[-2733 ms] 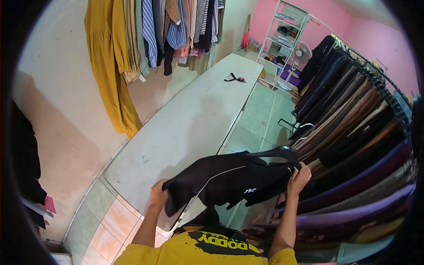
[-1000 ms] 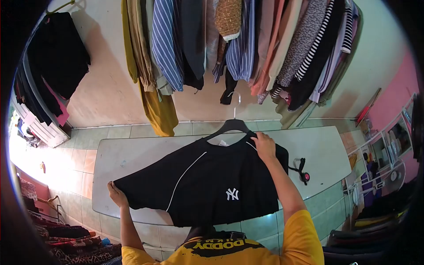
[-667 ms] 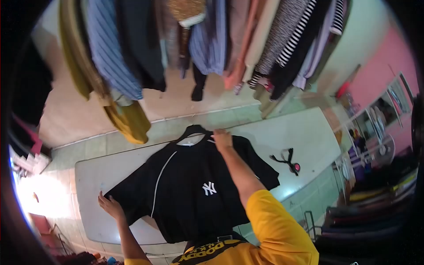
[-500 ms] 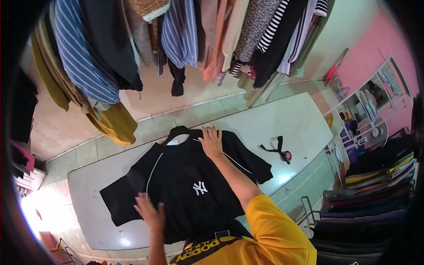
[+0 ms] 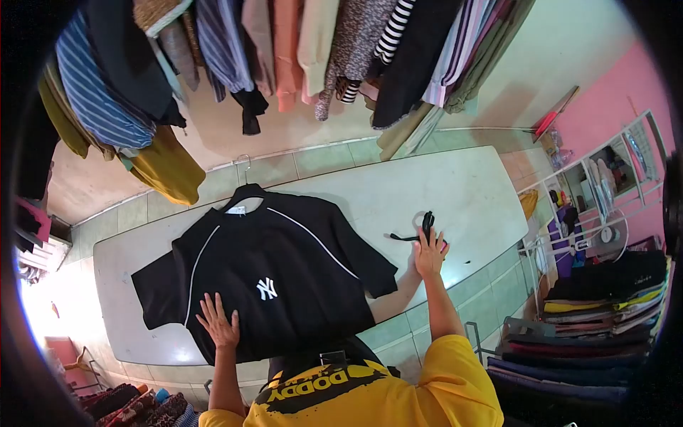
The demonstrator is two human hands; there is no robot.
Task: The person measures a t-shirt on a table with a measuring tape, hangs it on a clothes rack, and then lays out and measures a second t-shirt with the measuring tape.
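Observation:
A black short-sleeved T-shirt (image 5: 299, 263) with a white logo and white piping lies spread front up on a white board, a black hanger (image 5: 245, 191) in its neck. My left hand (image 5: 218, 324) rests flat on the shirt's lower left part, fingers spread and open. My right hand (image 5: 430, 257) is right of the shirt's sleeve. Its outstretched fingers reach onto a small black strapped item (image 5: 427, 220) with a pink round part, mostly covered by the hand. I cannot make out what the item is.
The white board (image 5: 455, 178) lies on green floor tiles (image 5: 324, 162). Clothes (image 5: 331, 43) hang along the wall above it. At the right stand folded clothes (image 5: 597, 285), a white rack and a fan (image 5: 607, 235). More patterned fabric (image 5: 142, 406) is at lower left.
My right hand has left the shirt's collar and moved right onto the black strapped item. My left hand stays on the shirt's lower left. The whole view has shifted.

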